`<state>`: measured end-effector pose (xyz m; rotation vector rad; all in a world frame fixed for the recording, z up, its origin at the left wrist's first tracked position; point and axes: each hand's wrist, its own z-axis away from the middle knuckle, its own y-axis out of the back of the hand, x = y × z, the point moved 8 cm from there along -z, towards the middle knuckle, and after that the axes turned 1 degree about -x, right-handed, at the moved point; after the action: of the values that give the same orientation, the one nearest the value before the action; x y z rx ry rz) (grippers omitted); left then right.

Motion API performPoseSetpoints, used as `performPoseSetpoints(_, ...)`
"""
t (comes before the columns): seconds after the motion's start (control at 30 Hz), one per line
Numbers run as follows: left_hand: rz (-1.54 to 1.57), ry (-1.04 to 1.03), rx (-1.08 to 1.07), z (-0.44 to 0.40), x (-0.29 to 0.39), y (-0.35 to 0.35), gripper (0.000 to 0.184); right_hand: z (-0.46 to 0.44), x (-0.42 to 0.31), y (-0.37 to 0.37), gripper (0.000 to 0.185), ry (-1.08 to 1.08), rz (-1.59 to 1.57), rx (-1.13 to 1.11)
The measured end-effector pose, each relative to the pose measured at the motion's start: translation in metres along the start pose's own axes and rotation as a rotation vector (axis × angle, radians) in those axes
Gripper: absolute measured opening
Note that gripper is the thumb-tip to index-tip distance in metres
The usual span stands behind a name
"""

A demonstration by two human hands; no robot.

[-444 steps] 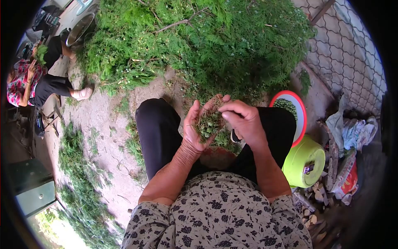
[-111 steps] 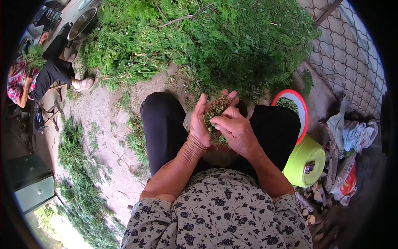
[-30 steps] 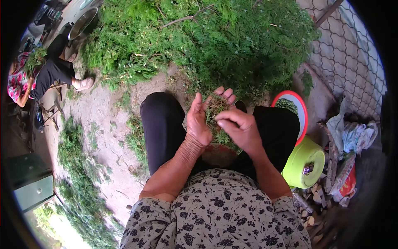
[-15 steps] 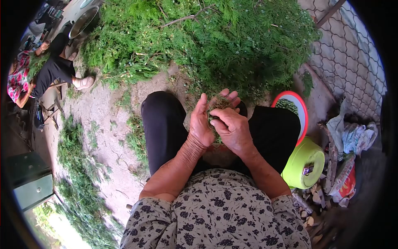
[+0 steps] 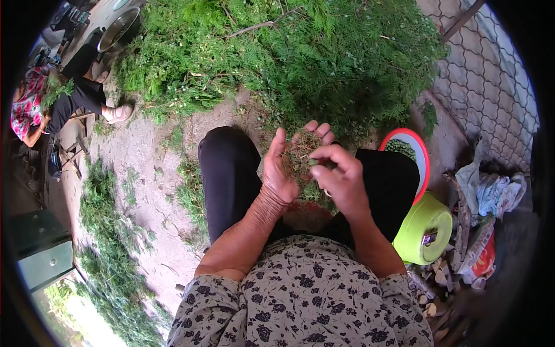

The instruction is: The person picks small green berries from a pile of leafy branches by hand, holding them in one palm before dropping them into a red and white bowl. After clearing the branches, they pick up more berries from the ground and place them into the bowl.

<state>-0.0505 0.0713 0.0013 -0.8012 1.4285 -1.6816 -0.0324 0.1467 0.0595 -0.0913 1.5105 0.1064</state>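
In the head view my left hand (image 5: 280, 176) is cupped palm up, thumb and fingertips raised, holding a tangled clump of thin, brownish-green evergreen sprigs (image 5: 298, 155). My right hand (image 5: 344, 178) is just right of the clump, its thumb and forefinger pinched on a small green berry (image 5: 314, 162), partly covered by the fingertips. By my right knee stands a red-rimmed basin (image 5: 425, 153) with many green berries (image 5: 400, 148) inside. In front of me lies a large heap of green evergreen branches (image 5: 347, 63), dotted with pale berries.
A lime-green bucket (image 5: 425, 228) is tipped beside the basin, near plastic bags (image 5: 500, 194) and wood scraps (image 5: 442, 274). At the left, another person (image 5: 34, 104) sits with a green sprig, near a metal bowl (image 5: 118, 30). More cut greenery (image 5: 107, 231) lies along the left floor.
My right hand has drawn back to the right from the left palm, pinching a small green berry. More of the sprig clump shows. The other person's sprig has shifted.
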Motion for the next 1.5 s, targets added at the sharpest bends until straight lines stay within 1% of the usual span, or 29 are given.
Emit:
performPoseSetpoints(0.07, 0.021, -0.002, -0.013, -0.001, 0.002, 0.000, 0.066, 0.001, 0.019, 0.000, 0.020, -0.279, -0.691, -0.055)
performPoseSetpoints(0.2, 0.000, -0.008, -0.024, -0.001, 0.002, -0.002, 0.066, 0.000, 0.036, 0.001, 0.019, -0.280, -0.623, -0.107)
performPoseSetpoints(0.27, -0.010, -0.009, -0.027, -0.002, 0.002, 0.000, 0.066, -0.002, 0.006, -0.004, 0.018, 0.237, 0.315, -0.061)
performPoseSetpoints(0.3, -0.045, -0.010, -0.039, -0.002, 0.003, 0.001, 0.066, 0.001, -0.003, -0.010, 0.019, 0.296, 0.432, -0.024)
performPoseSetpoints(0.4, -0.081, -0.010, -0.057, -0.001, 0.001, 0.000, 0.067, 0.003, -0.001, -0.019, 0.019, 0.376, 0.530, 0.022)
performPoseSetpoints(0.43, -0.069, -0.003, -0.043, -0.001, 0.000, 0.002, 0.067, 0.003, 0.005, -0.022, 0.017, 0.370, 0.616, -0.013)
performPoseSetpoints(0.57, -0.084, 0.005, -0.042, 0.001, 0.000, 0.004, 0.066, 0.001, 0.001, -0.021, 0.017, 0.387, 0.612, 0.022)
performPoseSetpoints(0.63, -0.092, -0.003, -0.039, 0.000, 0.001, 0.005, 0.065, -0.001, -0.002, -0.014, 0.015, 0.403, 0.487, 0.041)
performPoseSetpoints(0.67, -0.101, -0.008, -0.036, 0.000, 0.001, 0.005, 0.063, 0.000, -0.007, -0.013, 0.015, 0.404, 0.488, 0.041)
performPoseSetpoints(0.73, -0.061, 0.002, -0.028, -0.001, -0.001, 0.005, 0.063, -0.005, 0.014, -0.007, 0.008, -0.030, 0.122, -0.022)
performPoseSetpoints(0.77, -0.021, 0.011, -0.017, -0.001, -0.002, 0.005, 0.062, -0.004, 0.025, -0.006, 0.011, -0.176, -0.055, -0.068)
performPoseSetpoints(0.8, -0.022, 0.014, -0.020, -0.001, -0.002, 0.004, 0.062, -0.005, 0.025, -0.003, 0.011, -0.173, -0.054, -0.064)
performPoseSetpoints(0.87, -0.023, 0.013, -0.017, -0.002, -0.002, 0.005, 0.060, -0.001, 0.039, -0.007, 0.011, -0.372, -0.586, -0.068)
performPoseSetpoints(0.93, -0.037, 0.011, -0.011, -0.002, -0.002, 0.005, 0.060, -0.001, 0.038, -0.005, 0.013, -0.378, -0.642, -0.044)
performPoseSetpoints(1.0, -0.037, 0.001, 0.013, -0.002, -0.001, 0.007, 0.058, 0.000, 0.028, -0.001, 0.013, -0.328, -0.807, -0.015)
performPoseSetpoints(1.03, -0.038, 0.000, 0.015, -0.001, -0.001, 0.007, 0.058, 0.002, 0.022, 0.008, 0.013, -0.308, -0.787, 0.038)
performPoseSetpoints(1.07, -0.020, 0.000, 0.010, -0.001, 0.000, 0.008, 0.056, 0.002, 0.012, 0.021, 0.015, -0.231, -0.705, -0.015)
performPoseSetpoints(1.1, -0.002, -0.001, 0.004, -0.001, 0.000, 0.008, 0.054, 0.004, 0.007, 0.041, 0.017, -0.178, -0.689, 0.088)
performPoseSetpoints(1.17, 0.011, -0.016, 0.012, -0.002, 0.003, 0.011, 0.052, 0.010, -0.006, 0.090, 0.018, -0.083, -0.594, 0.197)
performPoseSetpoints(1.2, 0.026, -0.029, 0.019, -0.002, 0.005, 0.013, 0.050, 0.013, -0.007, 0.120, 0.016, -0.024, -0.627, 0.254)
performPoseSetpoints(1.23, 0.027, -0.028, 0.020, -0.003, 0.006, 0.016, 0.050, 0.021, -0.011, 0.151, 0.013, 0.021, -0.578, 0.365)
performPoseSetpoints(1.27, 0.045, -0.028, 0.002, -0.005, 0.008, 0.018, 0.046, 0.032, -0.009, 0.185, 0.010, 0.010, -0.542, 0.530)
performPoseSetpoints(1.3, 0.065, -0.025, -0.012, -0.004, 0.010, 0.021, 0.043, 0.041, 0.003, 0.223, 0.011, 0.005, -0.528, 0.526)
performPoseSetpoints(1.33, 0.070, -0.016, 0.002, -0.003, 0.013, 0.024, 0.043, 0.052, 0.016, 0.261, 0.010, -0.014, -0.461, 0.627)
performPoseSetpoints(1.37, 0.070, -0.066, 0.065, -0.001, 0.023, 0.030, 0.039, 0.065, 0.032, 0.295, 0.015, -0.035, -0.410, 0.710)
performPoseSetpoints(1.4, 0.067, -0.119, 0.123, 0.001, 0.034, 0.035, 0.035, 0.078, 0.052, 0.324, 0.015, -0.044, -0.410, 0.722)
performPoseSetpoints(1.43, 0.079, -0.116, 0.104, 0.005, 0.042, 0.033, 0.030, 0.094, 0.074, 0.356, 0.022, -0.079, -0.280, 0.816)
performPoseSetpoints(1.47, 0.088, -0.118, 0.084, 0.009, 0.051, 0.030, 0.025, 0.105, 0.089, 0.378, 0.028, -0.112, -0.151, 0.902)
performPoseSetpoints(1.5, 0.148, -0.143, 0.187, 0.015, 0.059, 0.031, 0.027, 0.110, 0.097, 0.383, 0.028, -0.118, -0.159, 0.901)
